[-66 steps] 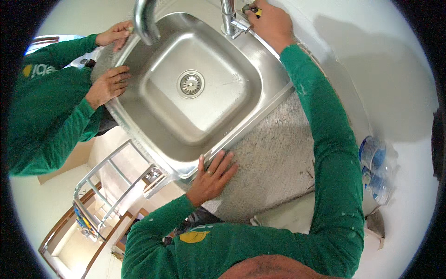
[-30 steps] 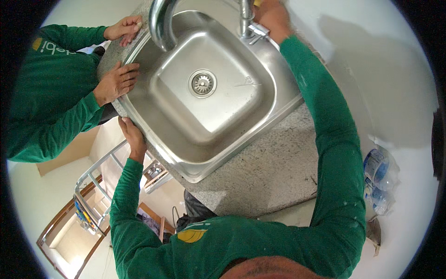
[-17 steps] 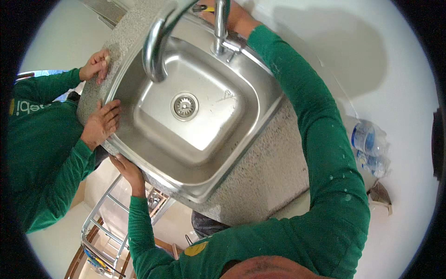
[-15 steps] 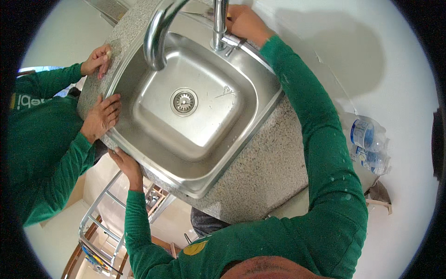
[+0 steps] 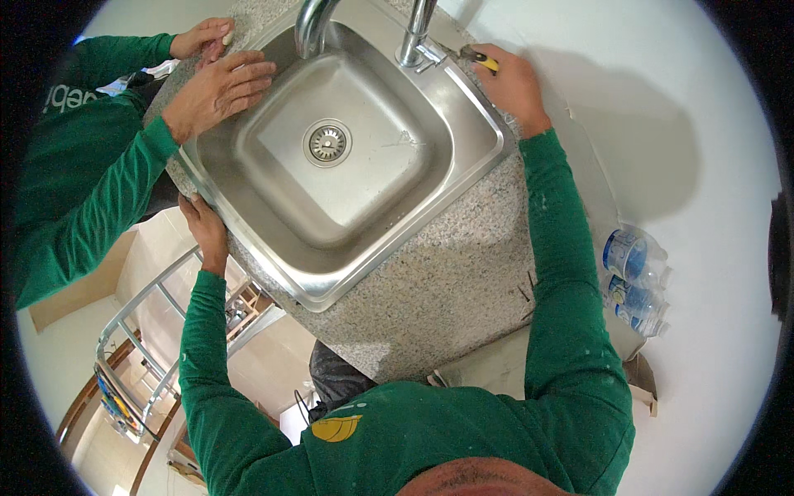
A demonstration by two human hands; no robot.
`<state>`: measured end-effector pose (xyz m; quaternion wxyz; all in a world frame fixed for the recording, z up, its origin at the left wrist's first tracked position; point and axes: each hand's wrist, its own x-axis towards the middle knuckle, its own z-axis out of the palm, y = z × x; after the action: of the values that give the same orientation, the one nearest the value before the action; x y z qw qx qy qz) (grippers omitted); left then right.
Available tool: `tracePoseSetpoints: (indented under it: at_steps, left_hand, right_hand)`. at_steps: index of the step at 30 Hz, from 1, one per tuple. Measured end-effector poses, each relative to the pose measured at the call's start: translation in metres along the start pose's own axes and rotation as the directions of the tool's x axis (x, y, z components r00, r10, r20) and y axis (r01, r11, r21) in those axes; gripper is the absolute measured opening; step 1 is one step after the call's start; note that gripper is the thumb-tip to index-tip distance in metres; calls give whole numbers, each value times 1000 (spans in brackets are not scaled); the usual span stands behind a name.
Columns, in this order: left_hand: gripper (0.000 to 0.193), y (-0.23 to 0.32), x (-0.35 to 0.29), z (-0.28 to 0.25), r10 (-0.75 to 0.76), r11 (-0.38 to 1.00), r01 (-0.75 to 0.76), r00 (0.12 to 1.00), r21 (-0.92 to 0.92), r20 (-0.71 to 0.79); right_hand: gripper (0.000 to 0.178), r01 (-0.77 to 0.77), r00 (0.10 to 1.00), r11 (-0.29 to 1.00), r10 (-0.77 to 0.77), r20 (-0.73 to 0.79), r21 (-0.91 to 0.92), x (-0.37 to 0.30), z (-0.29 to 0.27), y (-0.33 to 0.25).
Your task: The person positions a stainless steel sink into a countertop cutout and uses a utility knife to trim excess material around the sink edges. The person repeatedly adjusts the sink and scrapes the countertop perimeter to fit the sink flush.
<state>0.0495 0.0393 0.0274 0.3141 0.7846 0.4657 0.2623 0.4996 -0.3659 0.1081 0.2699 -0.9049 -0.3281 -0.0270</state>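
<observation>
A stainless steel sink (image 5: pixel 364 194) with a round drain strainer (image 5: pixel 327 143) is set in a speckled stone countertop (image 5: pixel 438 289). Behind the basin rises a chrome faucet (image 5: pixel 412 41). My right hand (image 5: pixel 514 89) is closed round a yellow-and-black utility knife (image 5: pixel 480 58) at the sink's back right edge, beside the wall; the blade tip is hard to make out. At the counter's front left edge rests my left hand (image 5: pixel 205 233), fingers stretched along the stone, holding nothing visible. Another person's open hand (image 5: pixel 219 93) hovers over the sink's left rim.
That person's other hand (image 5: pixel 203 40) is at the far left counter edge, with a small pale thing at its fingers. Clear plastic bottles (image 5: pixel 633 277) lie by the white wall (image 5: pixel 703 331) at right. A metal ladder (image 5: pixel 136 331) stands below left.
My right hand has come from behind the faucet toward the right along the sink's back edge, bringing the knife into sight. The other person's nearer hand has lifted off the rim. The view has shifted.
</observation>
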Motion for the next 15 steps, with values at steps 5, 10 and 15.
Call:
tracePoseSetpoints:
  at_steps: [5,10,15]
  left_hand:
    - [67,-4,0,-2,17,1000,-17,1000,-11,-10]
    - [68,5,0,2,-15,999,15,1000,-41,14]
    - [66,2,1,-2,-42,999,43,999,-21,6]
  right_hand:
    - [37,17,1000,1000,-17,-3,-24,20,9,-10]
    - [36,81,996,991,-86,-39,-107,44,30,-4]
    - [35,-14,1000,994,16,14,-113,56,37,-16]
